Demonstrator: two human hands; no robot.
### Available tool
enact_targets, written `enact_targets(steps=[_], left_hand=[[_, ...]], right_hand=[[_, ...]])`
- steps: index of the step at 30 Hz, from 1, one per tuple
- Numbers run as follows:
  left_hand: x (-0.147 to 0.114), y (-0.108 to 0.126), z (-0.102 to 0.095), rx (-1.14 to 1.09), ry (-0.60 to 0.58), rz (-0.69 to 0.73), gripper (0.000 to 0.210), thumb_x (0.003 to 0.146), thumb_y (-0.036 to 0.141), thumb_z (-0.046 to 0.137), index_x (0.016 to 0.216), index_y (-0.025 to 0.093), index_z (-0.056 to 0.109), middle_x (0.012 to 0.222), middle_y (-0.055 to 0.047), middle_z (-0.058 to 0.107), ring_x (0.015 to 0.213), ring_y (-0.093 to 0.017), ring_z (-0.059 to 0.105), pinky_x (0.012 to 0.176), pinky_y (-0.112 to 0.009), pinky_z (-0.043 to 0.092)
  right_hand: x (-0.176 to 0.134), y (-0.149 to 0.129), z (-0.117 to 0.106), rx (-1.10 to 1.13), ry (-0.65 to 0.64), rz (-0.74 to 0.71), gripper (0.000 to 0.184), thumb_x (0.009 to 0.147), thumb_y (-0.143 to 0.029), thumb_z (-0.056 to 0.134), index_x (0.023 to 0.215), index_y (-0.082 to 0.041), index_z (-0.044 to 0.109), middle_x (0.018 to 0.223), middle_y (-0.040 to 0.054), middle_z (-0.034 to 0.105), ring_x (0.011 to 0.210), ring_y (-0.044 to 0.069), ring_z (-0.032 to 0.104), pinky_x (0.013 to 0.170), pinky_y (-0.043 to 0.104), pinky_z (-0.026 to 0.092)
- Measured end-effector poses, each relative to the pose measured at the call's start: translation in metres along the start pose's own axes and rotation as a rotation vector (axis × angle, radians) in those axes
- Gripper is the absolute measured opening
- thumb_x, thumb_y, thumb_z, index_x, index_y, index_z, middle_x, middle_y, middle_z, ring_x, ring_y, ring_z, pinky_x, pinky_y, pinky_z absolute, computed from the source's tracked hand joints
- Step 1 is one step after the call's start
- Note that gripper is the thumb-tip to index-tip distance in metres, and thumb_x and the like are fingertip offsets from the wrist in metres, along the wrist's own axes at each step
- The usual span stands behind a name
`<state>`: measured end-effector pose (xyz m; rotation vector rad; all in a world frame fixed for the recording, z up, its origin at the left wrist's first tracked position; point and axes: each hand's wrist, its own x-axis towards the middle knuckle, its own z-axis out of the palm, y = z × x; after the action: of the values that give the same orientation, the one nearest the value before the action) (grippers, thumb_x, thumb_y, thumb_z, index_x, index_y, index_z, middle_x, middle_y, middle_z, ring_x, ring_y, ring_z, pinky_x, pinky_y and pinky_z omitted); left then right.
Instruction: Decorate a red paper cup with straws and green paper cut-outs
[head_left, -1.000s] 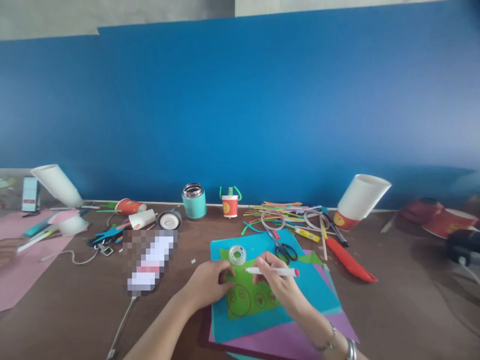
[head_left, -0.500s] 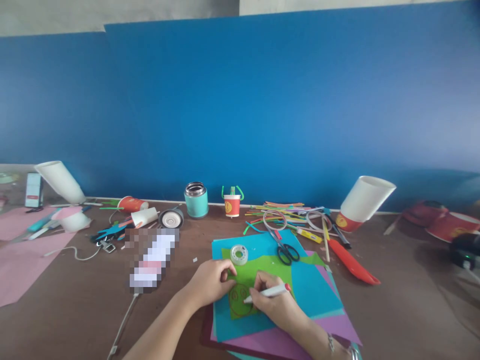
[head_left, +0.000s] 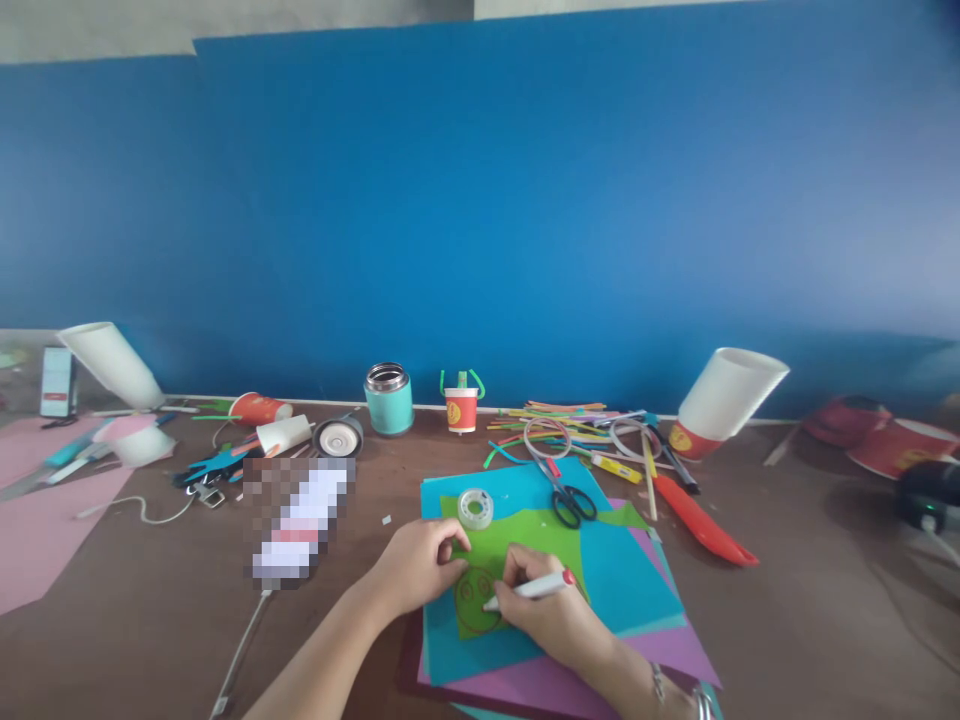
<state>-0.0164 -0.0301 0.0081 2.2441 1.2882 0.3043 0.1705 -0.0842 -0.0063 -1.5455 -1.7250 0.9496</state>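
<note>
My right hand (head_left: 544, 605) holds a white marker (head_left: 541, 586) with a red end, its tip touching the green paper (head_left: 517, 535). On that paper is a round face drawing (head_left: 472, 612) with two ringed eyes, in a dark reddish line. My left hand (head_left: 424, 565) is closed, with curled fingers and thumb pressing on the left side of the green paper. Blue paper (head_left: 630, 575) and purple paper (head_left: 525, 685) lie underneath. A clear tape roll (head_left: 475, 509) rests just above my left hand, and black-handled scissors (head_left: 574, 506) lie beyond my right hand.
A turquoise jar (head_left: 389, 402) and a small paper cup (head_left: 460, 410) with green arms stand by the blue partition (head_left: 480, 200). Colourful strips (head_left: 555, 420), a red tool-like piece (head_left: 705, 525) and leaning paper cups (head_left: 731, 395) lie right. A blurred-out phone (head_left: 304, 525) with a cable lies left.
The marker tip has shifted slightly left and down within the face drawing. The left hand keeps its place on the paper. The whole view has moved slightly.
</note>
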Motion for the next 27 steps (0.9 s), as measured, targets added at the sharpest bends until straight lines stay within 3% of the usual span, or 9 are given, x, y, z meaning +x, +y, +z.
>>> enact_targets(steps=[27], left_hand=[[0.0002, 0.0012, 0.0, 0.009, -0.004, -0.01, 0.014, 0.075, 0.025, 0.056, 0.087, 0.023, 0.062, 0.067, 0.003, 0.06, 0.062, -0.014, 0.055, 0.055, -0.021, 0.031]], right_hand=[[0.001, 0.0004, 0.0023, 0.022, -0.002, 0.02, 0.02, 0.066, -0.02, 0.051, 0.051, -0.02, 0.038, 0.044, -0.0073, 0.039, 0.045, 0.008, 0.034, 0.042, 0.019, 0.024]])
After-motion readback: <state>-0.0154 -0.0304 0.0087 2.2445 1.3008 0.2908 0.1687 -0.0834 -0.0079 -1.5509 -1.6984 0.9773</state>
